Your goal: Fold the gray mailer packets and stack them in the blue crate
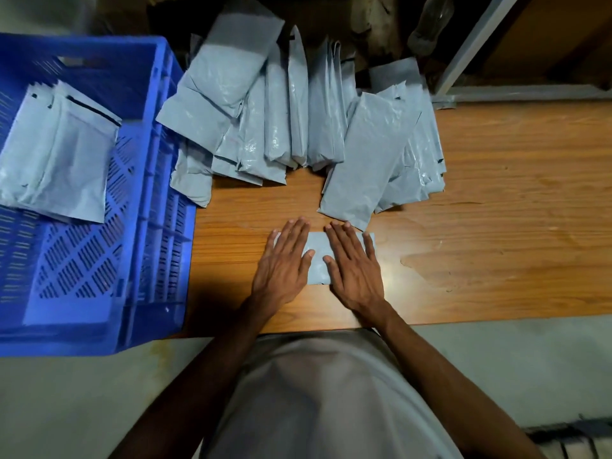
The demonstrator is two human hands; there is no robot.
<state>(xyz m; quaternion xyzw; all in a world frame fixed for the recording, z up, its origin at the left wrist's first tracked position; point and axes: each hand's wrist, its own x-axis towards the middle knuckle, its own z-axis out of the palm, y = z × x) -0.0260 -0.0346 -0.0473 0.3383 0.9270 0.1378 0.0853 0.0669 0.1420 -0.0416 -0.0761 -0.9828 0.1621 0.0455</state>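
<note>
A wooden surface (496,200) with visible grain fills the right side. Beyond its far edge, a clear plastic bottle (430,23) stands in dim shadow beside a slanted pale metal frame (477,44). Below the near edge lies a greenish-gray floor (66,409).

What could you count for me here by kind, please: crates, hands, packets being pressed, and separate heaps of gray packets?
Blue crate: 1
Hands, left hand and right hand, flat on a packet: 2
Packet under the hands: 1
Heaps of packets, on the table and in the crate: 2
Total: 6
</note>
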